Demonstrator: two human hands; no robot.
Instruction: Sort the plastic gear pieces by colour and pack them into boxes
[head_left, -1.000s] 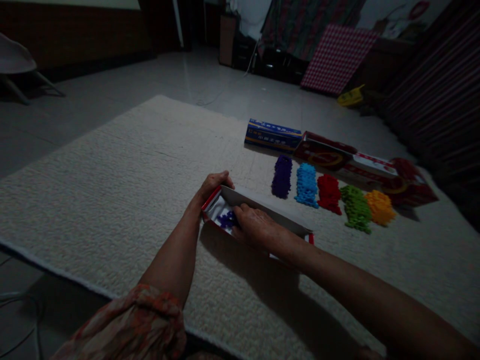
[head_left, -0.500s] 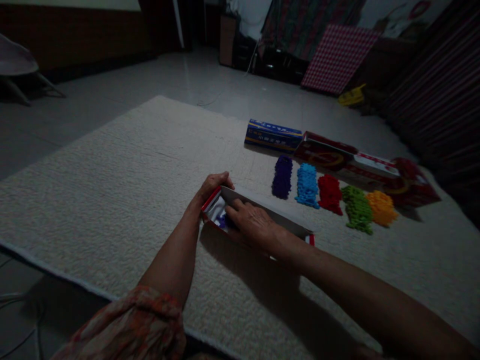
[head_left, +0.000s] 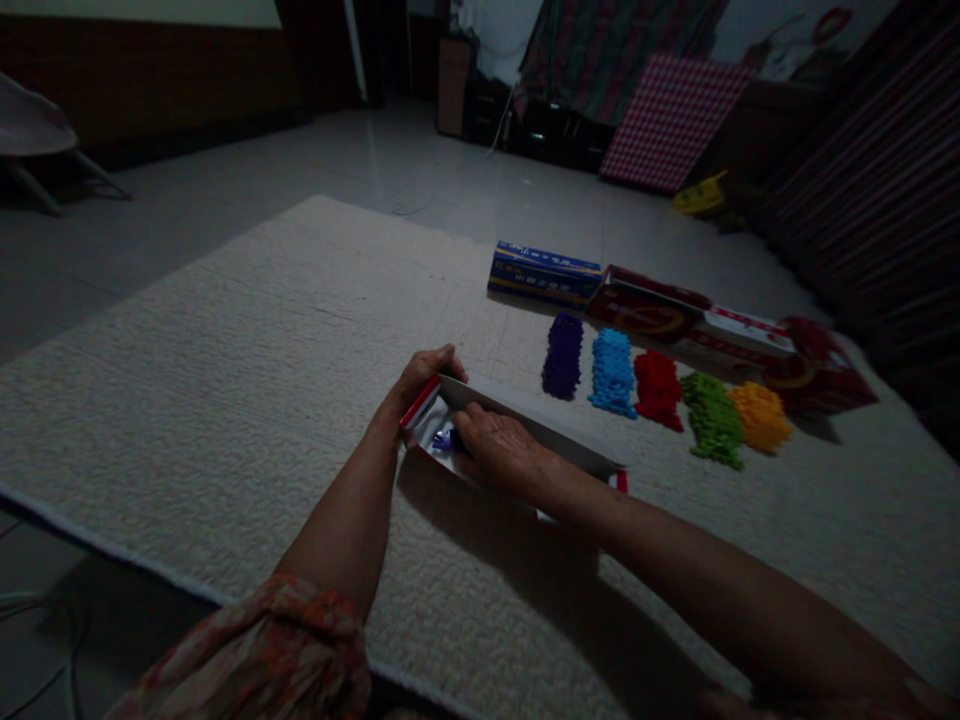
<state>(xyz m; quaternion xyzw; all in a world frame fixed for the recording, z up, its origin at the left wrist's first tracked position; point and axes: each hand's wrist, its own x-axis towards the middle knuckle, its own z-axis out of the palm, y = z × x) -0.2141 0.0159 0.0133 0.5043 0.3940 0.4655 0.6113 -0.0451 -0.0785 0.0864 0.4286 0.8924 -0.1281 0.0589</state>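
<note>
Left hand (head_left: 429,376): clasps open box (head_left: 553,440) | Right hand (head_left: 493,446): now covers more purple pieces (head_left: 444,440) inside, so we cannot tell its fingers' grasp

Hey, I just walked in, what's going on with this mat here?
A person's left hand cups one end of an open carton; the right hand is inside, at some small violet pieces. On the mat beyond lie dark purple, light blue, red, green and orange piles, with a blue box and dark red cardboard behind.
</note>
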